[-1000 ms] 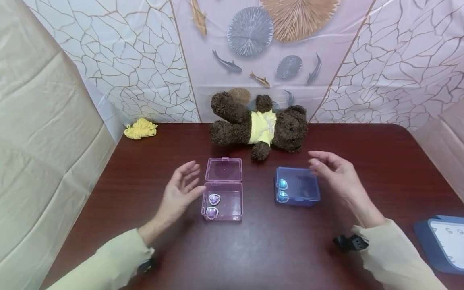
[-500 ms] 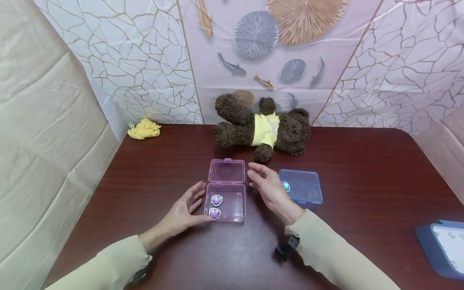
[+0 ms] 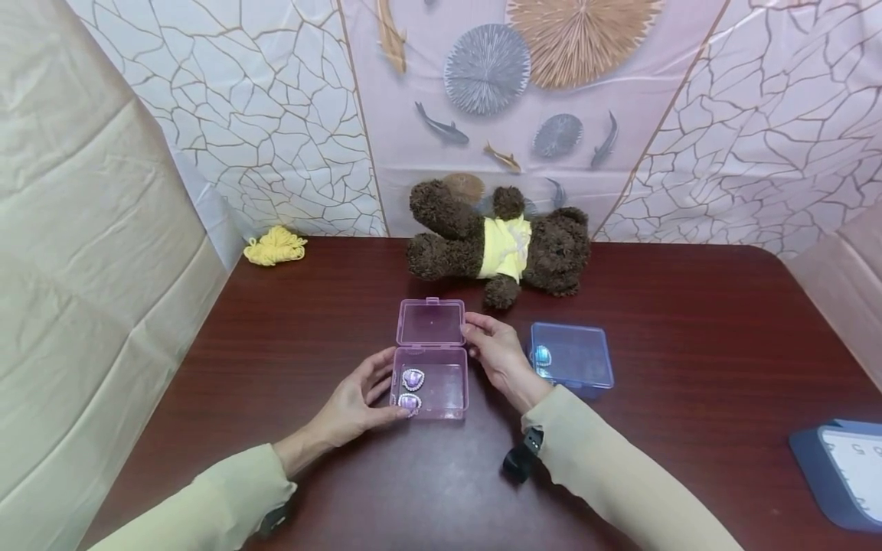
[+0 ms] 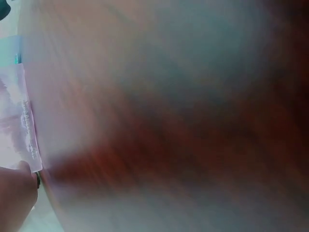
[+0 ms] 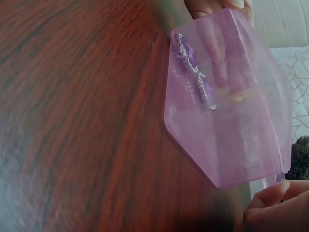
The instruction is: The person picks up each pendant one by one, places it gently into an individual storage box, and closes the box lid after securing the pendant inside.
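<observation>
An open pink clear plastic box (image 3: pixel 444 386) stands on the table, its hinged lid (image 3: pixel 432 321) folded back. Two purple heart-shaped gems (image 3: pixel 413 379) with pearl-like rims lie along its left side. My left hand (image 3: pixel 354 402) holds the box's left side, thumb at the front corner and fingers on the wall. Between thumb and fingers, my right hand (image 3: pixel 503 352) pinches the lid's right edge near the hinge. The right wrist view shows the box (image 5: pixel 227 140) from its side, with the right fingertips at its far lower corner. The left wrist view is mostly blurred.
A closed blue plastic box (image 3: pixel 579 356) with blue gems stands right of my right hand. Behind lies a brown teddy bear (image 3: pixel 554 249) in a yellow shirt. Yellow yarn (image 3: pixel 274 246) sits at the back left, and a blue-framed object with numbers (image 3: pixel 844 467) at the right edge.
My right hand has come left from the blue box to the pink lid and now pinches it. My left hand has closed in on the pink box's left side.
</observation>
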The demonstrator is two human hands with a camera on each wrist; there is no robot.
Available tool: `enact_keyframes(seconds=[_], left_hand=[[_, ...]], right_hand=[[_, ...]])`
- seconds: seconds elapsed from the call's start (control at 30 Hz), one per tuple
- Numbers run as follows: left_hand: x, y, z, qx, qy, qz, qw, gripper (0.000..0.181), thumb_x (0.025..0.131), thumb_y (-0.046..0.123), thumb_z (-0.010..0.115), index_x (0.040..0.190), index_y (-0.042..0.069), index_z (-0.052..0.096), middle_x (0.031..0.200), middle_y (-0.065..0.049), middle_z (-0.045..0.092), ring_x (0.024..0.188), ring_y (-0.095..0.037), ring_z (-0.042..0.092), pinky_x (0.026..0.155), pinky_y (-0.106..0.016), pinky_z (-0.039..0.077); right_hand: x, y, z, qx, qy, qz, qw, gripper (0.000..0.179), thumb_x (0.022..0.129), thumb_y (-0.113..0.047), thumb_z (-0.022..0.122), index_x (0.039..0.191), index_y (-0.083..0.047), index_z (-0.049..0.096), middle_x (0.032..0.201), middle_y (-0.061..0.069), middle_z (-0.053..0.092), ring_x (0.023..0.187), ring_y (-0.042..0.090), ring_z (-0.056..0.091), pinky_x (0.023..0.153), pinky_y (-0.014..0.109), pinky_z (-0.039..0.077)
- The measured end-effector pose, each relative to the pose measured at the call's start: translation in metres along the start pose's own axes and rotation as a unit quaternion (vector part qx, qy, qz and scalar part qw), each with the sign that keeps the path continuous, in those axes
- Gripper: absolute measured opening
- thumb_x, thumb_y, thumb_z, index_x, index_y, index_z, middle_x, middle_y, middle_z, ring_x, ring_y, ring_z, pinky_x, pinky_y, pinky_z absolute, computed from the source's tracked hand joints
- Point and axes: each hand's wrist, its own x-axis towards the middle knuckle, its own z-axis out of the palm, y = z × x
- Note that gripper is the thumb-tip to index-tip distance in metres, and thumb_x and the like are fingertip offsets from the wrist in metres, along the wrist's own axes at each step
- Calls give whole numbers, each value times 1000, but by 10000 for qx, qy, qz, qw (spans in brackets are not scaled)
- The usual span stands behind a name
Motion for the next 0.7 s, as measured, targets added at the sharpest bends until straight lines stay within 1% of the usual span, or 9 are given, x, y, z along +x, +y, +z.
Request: enact_keyframes(seconds=[0.07, 0.23, 0.33, 0.43, 0.57, 0.7], left_hand=[[0, 0, 0, -48, -18, -57, 10000, 87, 71, -6, 77, 142, -4, 27, 146, -24, 33, 134, -38, 34, 109, -34, 37], [-2, 0, 1, -341, -118, -187, 9992, 87, 72, -5, 76, 142, -4, 25, 144, -28, 32, 131, -42, 36, 102, -33, 45], [-2, 0, 2, -475, -166, -186, 9986, 87, 73, -6, 75, 143, -4, 24, 144, -30, 31, 130, -44, 37, 99, -33, 48], [-3, 0, 3, -515, -170, -164, 9984, 86, 73, -6, 75, 143, -4, 24, 144, -30, 31, 129, -45, 38, 98, -33, 49], [-2, 1, 4, -472, -162, -142, 9987, 85, 74, -8, 73, 143, -4, 24, 144, -29, 32, 128, -45, 39, 98, -33, 49], [-2, 1, 4, -455, -158, -132, 9988, 86, 73, -8, 73, 143, -4, 23, 145, -29, 30, 129, -44, 38, 101, -33, 46]], right_hand=[[0, 0, 0, 1, -33, 9, 10000, 38, 91, 6, 52, 127, 15, 46, 72, -6, 56, 59, 0, 46, 46, 10, 39], [0, -1, -2, -59, -87, 68, 9999, 36, 92, 6, 51, 126, 14, 47, 71, -5, 54, 60, 1, 47, 47, 10, 41], [-2, -3, -2, -31, -164, 76, 9998, 34, 92, 7, 50, 125, 14, 47, 72, -4, 53, 60, 2, 47, 48, 11, 43], [-4, -6, -3, 20, -237, 80, 9997, 32, 91, 8, 49, 123, 12, 48, 75, -3, 53, 61, 3, 48, 51, 12, 46], [-9, -11, -3, 106, -352, 41, 9993, 24, 90, 8, 51, 114, 5, 54, 78, -3, 54, 63, 4, 50, 55, 13, 48], [-16, -13, -7, 101, -594, -163, 9981, 21, 87, 13, 52, 99, -4, 57, 81, -3, 56, 70, 6, 54, 64, 15, 52]])
